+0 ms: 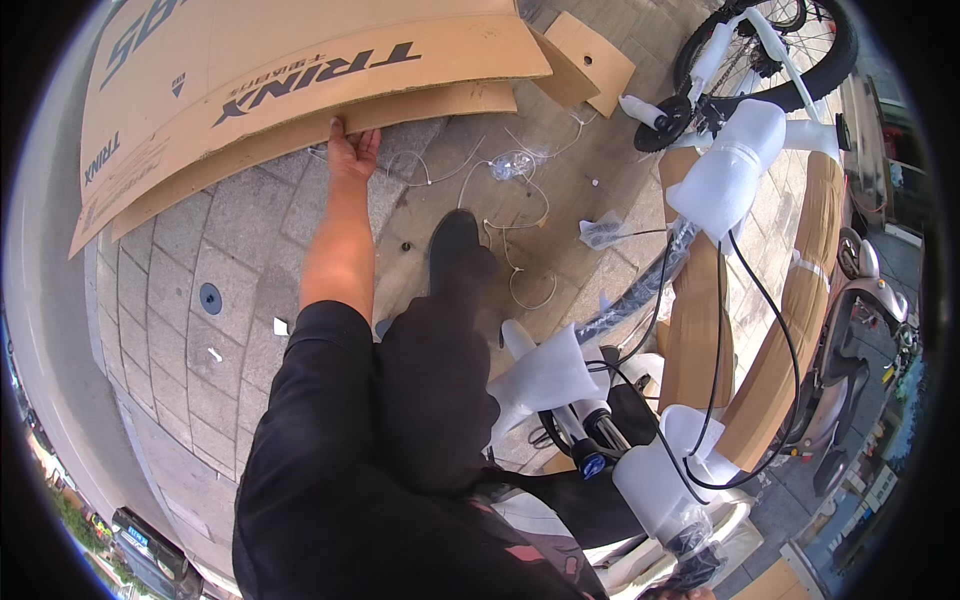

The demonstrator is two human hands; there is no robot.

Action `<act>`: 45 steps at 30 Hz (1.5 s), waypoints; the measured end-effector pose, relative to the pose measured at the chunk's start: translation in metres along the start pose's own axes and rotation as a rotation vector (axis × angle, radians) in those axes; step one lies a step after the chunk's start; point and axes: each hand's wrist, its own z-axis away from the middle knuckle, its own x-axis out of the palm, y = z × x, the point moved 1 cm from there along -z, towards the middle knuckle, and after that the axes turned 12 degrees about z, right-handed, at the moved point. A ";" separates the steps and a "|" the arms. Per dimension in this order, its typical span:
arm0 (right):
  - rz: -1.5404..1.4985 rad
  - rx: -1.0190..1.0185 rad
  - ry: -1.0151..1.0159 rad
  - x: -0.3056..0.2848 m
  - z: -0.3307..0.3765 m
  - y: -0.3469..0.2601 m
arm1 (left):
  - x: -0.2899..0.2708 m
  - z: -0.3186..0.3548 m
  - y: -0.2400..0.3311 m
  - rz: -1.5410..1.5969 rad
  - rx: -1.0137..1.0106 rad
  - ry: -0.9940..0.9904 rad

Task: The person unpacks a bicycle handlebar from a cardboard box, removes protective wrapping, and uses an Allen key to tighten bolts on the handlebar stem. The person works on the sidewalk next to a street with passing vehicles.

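Observation:
My left hand (353, 152) reaches forward and grips the near edge of a large flattened cardboard box (330, 75), thumb against the lower layer. The box lies in folded layers, dark lettering facing up. At the bottom edge, only a sliver of my right hand (688, 593) shows, beside a dark bar end in clear plastic (695, 545); its fingers are mostly cut off. To my right stands a partly unpacked bicycle, its frame tube (640, 290) in clear film and other parts in white foam wrap (735, 165). Black cables (795, 370) loop from it.
Cut white ties (520, 225) and crumpled clear plastic (512, 165) litter the paving ahead of my shoe (457, 245). Long cardboard pieces (695, 330) stand along the bicycle. Its fat-tyred wheel (835, 60) is at the far right. A parked scooter (850, 340) is beyond.

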 end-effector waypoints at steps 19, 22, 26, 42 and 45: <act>-0.007 0.112 0.066 -0.013 -0.017 -0.047 | 0.071 0.345 0.510 -0.355 0.730 -0.130; -0.021 0.104 0.143 -0.012 -0.024 -0.052 | 0.089 0.419 0.613 -0.322 0.704 -0.387; -0.060 0.105 0.211 -0.014 -0.019 -0.052 | 0.136 0.548 0.628 -0.421 0.874 -0.367; -0.152 0.074 0.301 -0.010 -0.010 -0.046 | 0.206 0.565 0.579 -0.798 0.770 -0.370; -0.176 0.067 0.335 -0.010 -0.008 -0.047 | 0.222 0.524 0.579 -0.829 0.711 -0.388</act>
